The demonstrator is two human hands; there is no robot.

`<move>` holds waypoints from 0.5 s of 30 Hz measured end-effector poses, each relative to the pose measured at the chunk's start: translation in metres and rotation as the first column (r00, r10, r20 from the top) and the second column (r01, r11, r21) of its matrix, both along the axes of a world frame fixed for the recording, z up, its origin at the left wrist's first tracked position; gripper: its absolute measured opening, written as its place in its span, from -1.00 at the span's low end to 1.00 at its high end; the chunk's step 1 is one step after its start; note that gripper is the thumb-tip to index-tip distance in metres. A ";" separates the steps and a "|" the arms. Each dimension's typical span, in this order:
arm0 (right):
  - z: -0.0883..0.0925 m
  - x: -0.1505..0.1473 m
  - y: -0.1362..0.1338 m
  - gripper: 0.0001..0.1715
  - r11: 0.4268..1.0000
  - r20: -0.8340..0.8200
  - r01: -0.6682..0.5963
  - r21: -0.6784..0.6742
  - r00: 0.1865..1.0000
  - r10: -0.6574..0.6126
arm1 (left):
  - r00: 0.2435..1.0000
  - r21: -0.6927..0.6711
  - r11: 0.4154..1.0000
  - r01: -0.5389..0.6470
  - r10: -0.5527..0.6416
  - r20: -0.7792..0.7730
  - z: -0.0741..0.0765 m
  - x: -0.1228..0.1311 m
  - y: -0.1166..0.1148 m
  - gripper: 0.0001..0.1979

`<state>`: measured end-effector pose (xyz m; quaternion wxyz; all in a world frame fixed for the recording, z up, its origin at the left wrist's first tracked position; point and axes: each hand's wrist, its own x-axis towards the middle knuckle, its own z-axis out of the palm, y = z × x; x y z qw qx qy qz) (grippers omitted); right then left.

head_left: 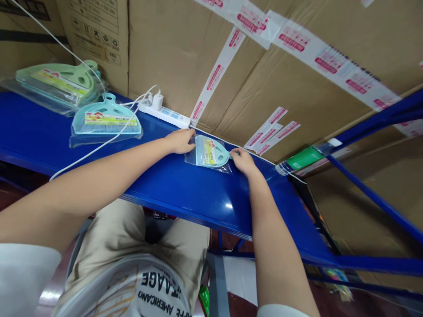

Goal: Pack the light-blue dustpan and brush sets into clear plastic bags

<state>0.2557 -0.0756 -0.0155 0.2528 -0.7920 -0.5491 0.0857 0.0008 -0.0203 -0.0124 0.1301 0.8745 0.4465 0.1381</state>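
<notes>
A light blue dustpan-and-brush set [216, 153] in a clear plastic bag lies flat on the blue shelf, its yellow-green label facing up. My left hand [180, 141] has its fingers closed at the bag's left edge, beside the wide end of the pan. At the other end, my right hand [243, 160] pinches the small handle between thumb and fingers. Further left lies a second bagged blue dustpan set [107, 118]. Beyond it, green and blue dustpans [59, 83] rest in a clear bag in the back left corner.
A white power strip [165, 115] with plugged chargers sits along the back, and its white cable [95, 150] crosses the shelf at left. Large taped cartons [185, 53] wall off the back. A green-labelled bottle [307, 157] leans at right near a blue frame bar [373, 193].
</notes>
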 end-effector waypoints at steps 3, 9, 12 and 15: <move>0.004 0.001 -0.001 -0.81 0.999 0.024 0.033 -0.022 0.999 -0.032 | 1.000 -0.001 1.000 0.001 -0.001 -0.006 0.000 0.000 0.000 -0.47; 0.015 -0.005 -0.011 -0.74 0.977 -0.147 0.160 -0.139 0.973 -0.181 | 0.999 0.008 1.000 0.004 -0.004 -0.042 -0.001 -0.001 0.004 -0.50; 0.020 -0.012 -0.015 -0.64 0.973 -0.324 0.187 -0.132 0.920 -0.221 | 0.998 0.022 1.000 0.013 -0.012 -0.062 -0.002 -0.002 0.005 -0.49; 0.022 -0.014 -0.017 -0.62 0.969 -0.406 0.219 -0.116 0.879 -0.248 | 0.996 0.024 1.000 0.011 -0.008 -0.084 -0.001 -0.001 0.005 -0.49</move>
